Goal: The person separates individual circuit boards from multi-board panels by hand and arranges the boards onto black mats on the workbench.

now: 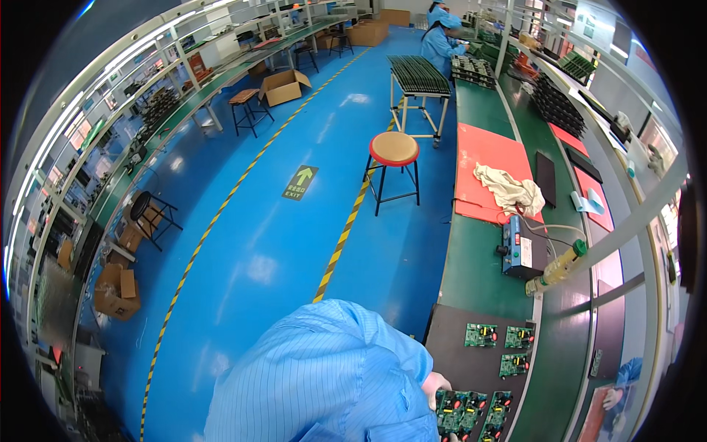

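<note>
My left arm, in a blue striped sleeve, reaches in from the lower edge toward the bench on the right. My left hand point(436, 386), pale and partly covered by the sleeve, is closed at the left edge of a green circuit board point(449, 409). A similar circuit board point(498, 414) lies close on its right. Beyond them, three loose circuit boards point(481, 335) with yellow and red parts lie on a dark mat point(449, 331). Of my right hand point(451, 438), only a pale sliver shows at the lower edge; its fingers are hidden.
Farther along the green bench stand a blue control box point(513, 247), a yellowish bottle point(557, 267) and a cream cloth point(508, 188) on a red mat. A round stool point(394, 149) and a rack cart point(420, 77) flank it. Co-workers point(442, 46) are at the far end.
</note>
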